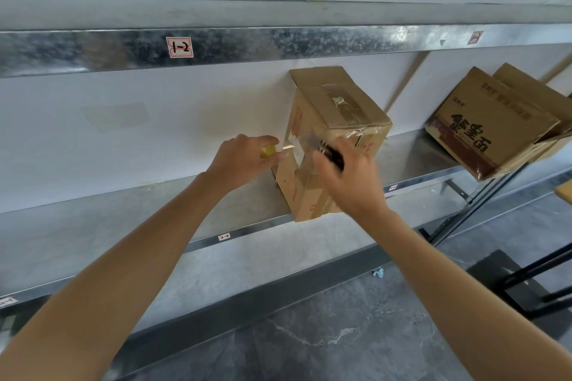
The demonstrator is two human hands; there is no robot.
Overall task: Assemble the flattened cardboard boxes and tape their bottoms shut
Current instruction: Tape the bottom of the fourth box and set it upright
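Brown cardboard box (315,83) mid-frame, upright on dull galvanized shelf (93,241), crinkly clear tape (342,100) over top seam. Left hand (244,161) clenched round small yellow roll (267,151), shiny strip running to box side. Right hand (349,182) gripping slim dark tool (332,156), blurry, against box. 2nd box (492,124), printed, tilted, far right. "1-2" sticker (180,47) upper left.

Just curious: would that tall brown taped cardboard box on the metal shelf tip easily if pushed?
Probably: the brown cardboard box stands on a narrow end at the front edge of the grey metal shelf. Its creased walls would likely give when squeezed. The left hand, holding a yellow roll, and right hand, gripping a dark tool, may steady it.
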